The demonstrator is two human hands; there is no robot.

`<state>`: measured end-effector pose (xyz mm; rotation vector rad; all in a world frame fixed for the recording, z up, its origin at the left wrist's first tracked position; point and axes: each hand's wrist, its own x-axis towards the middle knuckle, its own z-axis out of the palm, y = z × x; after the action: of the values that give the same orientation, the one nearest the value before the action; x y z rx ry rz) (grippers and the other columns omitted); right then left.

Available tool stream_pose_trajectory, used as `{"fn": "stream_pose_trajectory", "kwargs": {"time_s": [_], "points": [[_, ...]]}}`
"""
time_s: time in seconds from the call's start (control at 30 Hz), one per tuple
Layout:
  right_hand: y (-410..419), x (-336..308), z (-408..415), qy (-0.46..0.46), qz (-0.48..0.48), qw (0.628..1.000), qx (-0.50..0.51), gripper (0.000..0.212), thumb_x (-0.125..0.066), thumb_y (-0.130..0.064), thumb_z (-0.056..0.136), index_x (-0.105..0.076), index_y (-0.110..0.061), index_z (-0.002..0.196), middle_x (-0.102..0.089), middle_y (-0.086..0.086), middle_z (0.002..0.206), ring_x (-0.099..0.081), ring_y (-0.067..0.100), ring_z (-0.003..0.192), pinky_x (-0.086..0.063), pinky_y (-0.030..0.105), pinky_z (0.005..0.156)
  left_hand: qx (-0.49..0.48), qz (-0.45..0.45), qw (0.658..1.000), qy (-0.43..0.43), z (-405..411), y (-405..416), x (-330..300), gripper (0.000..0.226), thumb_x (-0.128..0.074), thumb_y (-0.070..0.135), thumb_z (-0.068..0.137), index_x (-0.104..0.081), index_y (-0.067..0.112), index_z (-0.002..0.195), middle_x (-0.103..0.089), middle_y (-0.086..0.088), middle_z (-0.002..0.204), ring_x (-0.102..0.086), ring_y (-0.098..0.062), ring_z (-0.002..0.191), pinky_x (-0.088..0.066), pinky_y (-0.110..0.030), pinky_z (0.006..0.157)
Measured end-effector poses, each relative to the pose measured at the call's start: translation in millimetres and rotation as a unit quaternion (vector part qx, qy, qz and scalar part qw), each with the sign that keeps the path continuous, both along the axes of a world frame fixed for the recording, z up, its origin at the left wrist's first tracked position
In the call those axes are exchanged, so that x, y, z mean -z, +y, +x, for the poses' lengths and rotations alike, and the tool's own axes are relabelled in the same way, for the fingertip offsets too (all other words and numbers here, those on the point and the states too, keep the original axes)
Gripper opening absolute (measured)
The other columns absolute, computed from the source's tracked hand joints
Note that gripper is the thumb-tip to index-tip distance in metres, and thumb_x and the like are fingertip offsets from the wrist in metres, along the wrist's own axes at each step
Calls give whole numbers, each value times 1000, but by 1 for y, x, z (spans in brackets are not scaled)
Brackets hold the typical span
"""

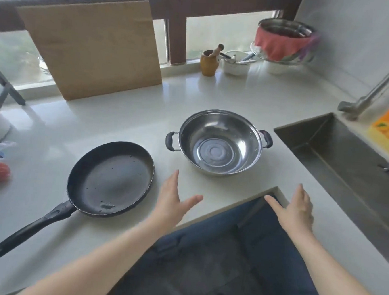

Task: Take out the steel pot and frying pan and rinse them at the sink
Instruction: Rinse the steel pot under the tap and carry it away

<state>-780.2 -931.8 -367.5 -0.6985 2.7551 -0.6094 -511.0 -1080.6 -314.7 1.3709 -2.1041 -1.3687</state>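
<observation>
From the head view, the pot (219, 142) and pan (110, 178) sit side by side on the tabletop (251, 98), both upright with droplets inside, the pan's handle pointing back toward the person; they look set down to drain, well within reach of the sink (341, 156) at the right. The left hand (173, 200) and right hand (297, 209) hover just short of the pot, each grip spread wide and holding nothing, probably framing its two side handles. Behind stand a cardboard sheet (92, 46), a mortar (209, 62) and bowls; nothing lies between pot and sink.
</observation>
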Motion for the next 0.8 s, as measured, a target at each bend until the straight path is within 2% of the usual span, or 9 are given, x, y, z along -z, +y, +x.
{"fn": "stream_pose_trajectory", "kwargs": {"time_s": [0.17, 0.27, 0.33, 0.47, 0.63, 0.8], "points": [[-45, -29, -49, 26, -3, 994, -102, 112, -70, -61, 75, -9, -11, 154, -17, 9, 160, -18, 28, 145, -29, 48, 110, 29, -132, 989, -56, -45, -77, -15, 97, -76, 39, 82, -18, 11, 154, -25, -6, 157, -19, -21, 144, -18, -31, 115], [-77, -43, -81, 40, -4, 981, -192, 119, -74, -63, 70, -7, -14, 155, -11, 5, 162, -12, 24, 147, -22, 44, 116, 57, -162, 976, -133, -62, -119, -11, 110, -80, 47, 75, -13, 9, 154, -18, -6, 160, -12, -22, 147, -15, -35, 118], [-97, -50, -101, 33, 8, 964, -262, 126, -77, -63, 64, -4, -18, 156, -5, -1, 163, -6, 18, 148, -17, 41, 117, 87, -158, 965, -192, -67, -146, -6, 125, -82, 52, 69, -3, 9, 156, -8, -5, 163, -4, -22, 150, -12, -38, 122], [-128, -53, -135, 20, 66, 929, -363, 136, -79, -68, 56, 2, -23, 155, 1, -8, 162, -1, 14, 149, -11, 37, 118, 159, -138, 936, -282, -68, -179, -1, 141, -85, 59, 60, 8, 14, 156, 4, 0, 164, 7, -19, 151, -7, -34, 123], [-148, -43, -164, -12, 103, 893, -439, 141, -75, -75, 50, 7, -27, 155, 5, -12, 162, 3, 10, 148, -9, 37, 120, 184, -92, 934, -293, -69, -188, 1, 152, -86, 64, 49, 14, 19, 155, 8, 7, 163, 5, -10, 150, -6, -24, 119], [-160, -38, -169, -50, 91, 881, -461, 139, -78, -70, 53, 7, -29, 155, 7, -16, 161, 3, 7, 148, -9, 34, 121, 202, -83, 939, -265, -70, -186, 7, 153, -88, 61, 47, 15, 26, 153, 3, 8, 162, 6, -2, 145, -4, -17, 114]]}}
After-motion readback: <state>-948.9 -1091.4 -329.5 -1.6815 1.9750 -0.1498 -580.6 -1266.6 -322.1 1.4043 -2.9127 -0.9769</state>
